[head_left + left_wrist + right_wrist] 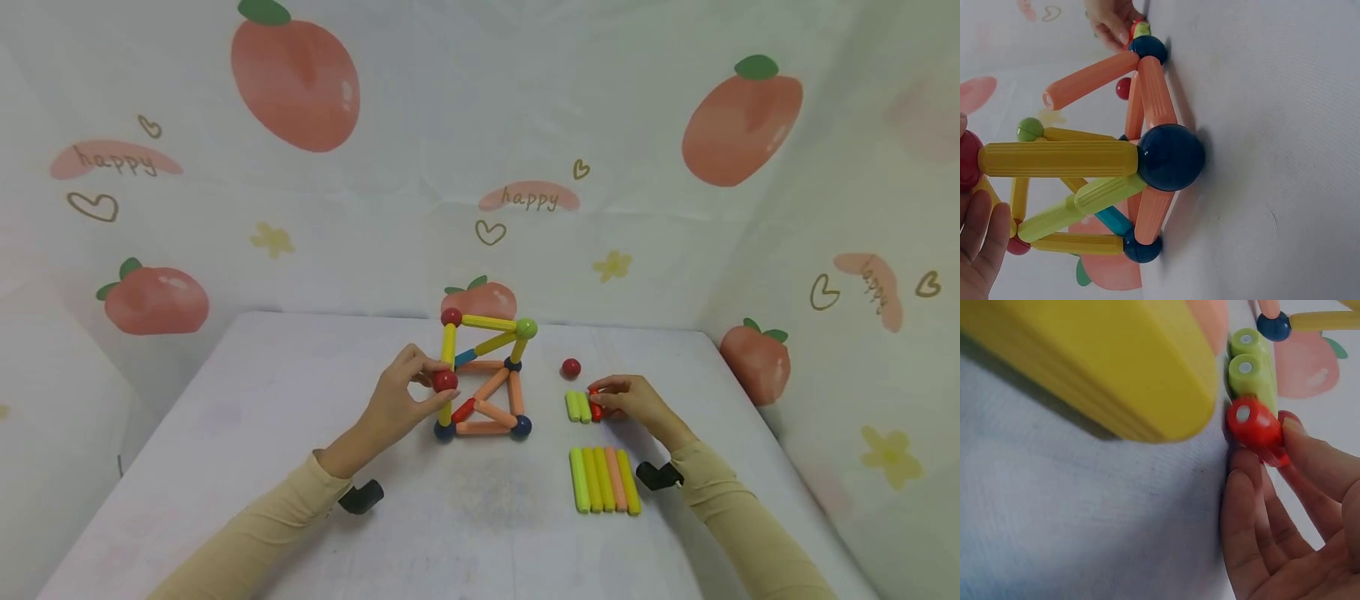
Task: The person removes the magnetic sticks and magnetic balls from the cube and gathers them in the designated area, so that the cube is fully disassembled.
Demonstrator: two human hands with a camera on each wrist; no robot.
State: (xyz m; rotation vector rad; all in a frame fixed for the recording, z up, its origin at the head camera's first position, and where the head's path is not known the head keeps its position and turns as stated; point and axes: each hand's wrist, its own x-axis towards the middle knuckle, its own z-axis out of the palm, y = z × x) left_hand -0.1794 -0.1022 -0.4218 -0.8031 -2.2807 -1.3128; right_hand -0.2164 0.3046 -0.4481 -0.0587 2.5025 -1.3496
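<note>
My left hand (397,400) grips a red ball (445,381) at the top of an upright yellow rod (1060,159) in a rod-and-ball frame. That rod stands on a navy ball (1171,157) at the frame's front left corner. Salmon rods (483,428) link navy balls along the base. One salmon rod (1091,80) slants up with a free end in the left wrist view. A green ball (527,328) and another red ball (452,317) top the back. On the right, my right hand (1297,531) pinches a short red rod (1254,428) beside two short light green rods (578,407).
Nearer the front right lies a row of long rods (604,481), light green, yellow and salmon. A loose red ball (572,368) rests behind the short rods. The white table (465,533) meets a printed cloth backdrop (405,208) behind and at the right.
</note>
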